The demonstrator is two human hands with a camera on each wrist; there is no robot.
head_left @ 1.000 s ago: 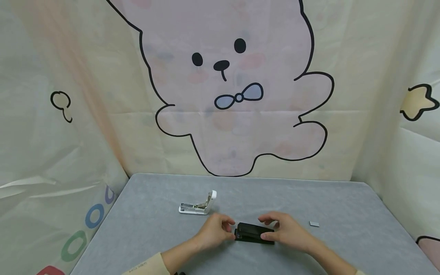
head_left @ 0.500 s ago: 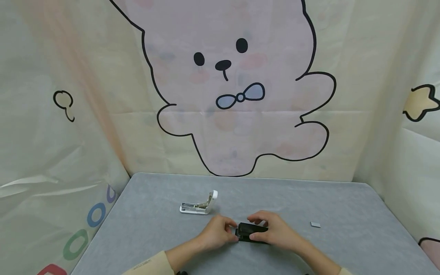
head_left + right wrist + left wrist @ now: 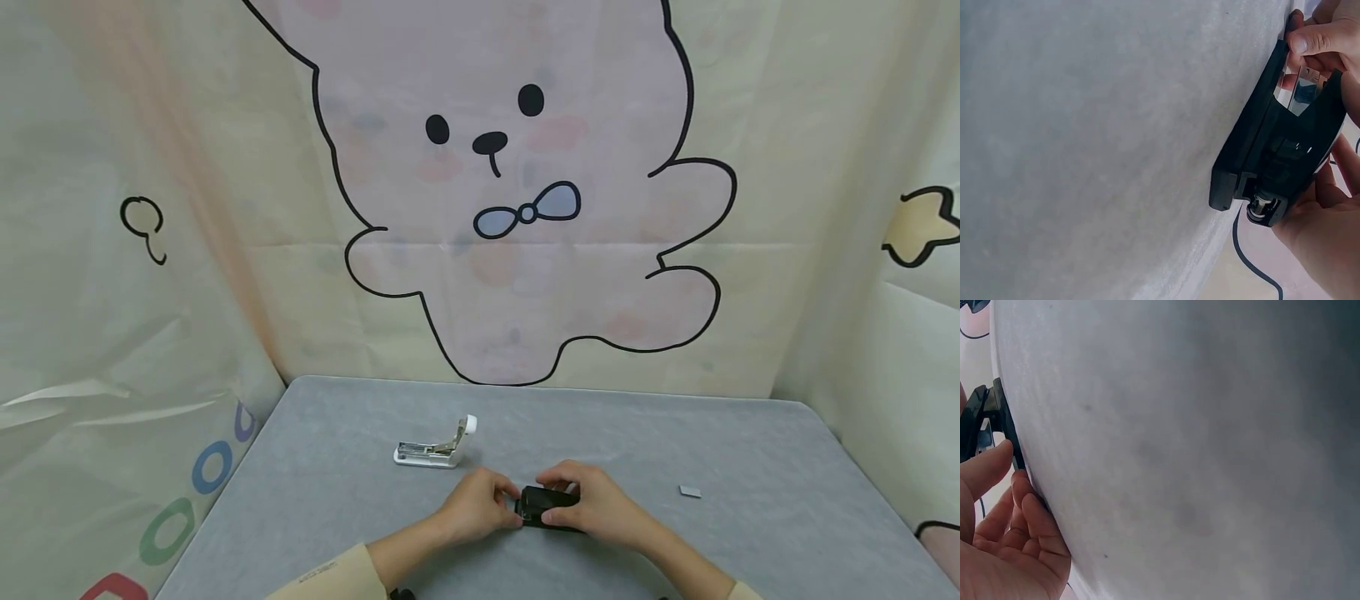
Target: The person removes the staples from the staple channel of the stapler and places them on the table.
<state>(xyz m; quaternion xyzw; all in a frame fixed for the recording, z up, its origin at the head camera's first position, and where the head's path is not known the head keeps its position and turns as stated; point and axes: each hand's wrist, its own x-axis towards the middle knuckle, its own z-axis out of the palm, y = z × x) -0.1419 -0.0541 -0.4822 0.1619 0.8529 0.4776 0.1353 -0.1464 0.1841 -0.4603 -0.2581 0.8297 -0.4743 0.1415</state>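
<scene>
On the grey tabletop (image 3: 780,475), nearer you than the open white stapler (image 3: 427,457), sits the black stapler (image 3: 546,498). Your right hand (image 3: 596,504) grips its body; your left hand (image 3: 480,502) pinches its base's tip

Both arms (image 3: 411,543) forward, fingers (image 3: 1040,519) curled

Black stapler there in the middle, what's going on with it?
A person's right hand grips the black stapler on the table, while the left hand pinches one end of its base, where the top and base stand apart. Beyond them, a white stapler sits with its top raised, and a small grey piece lies off to the right.
</scene>
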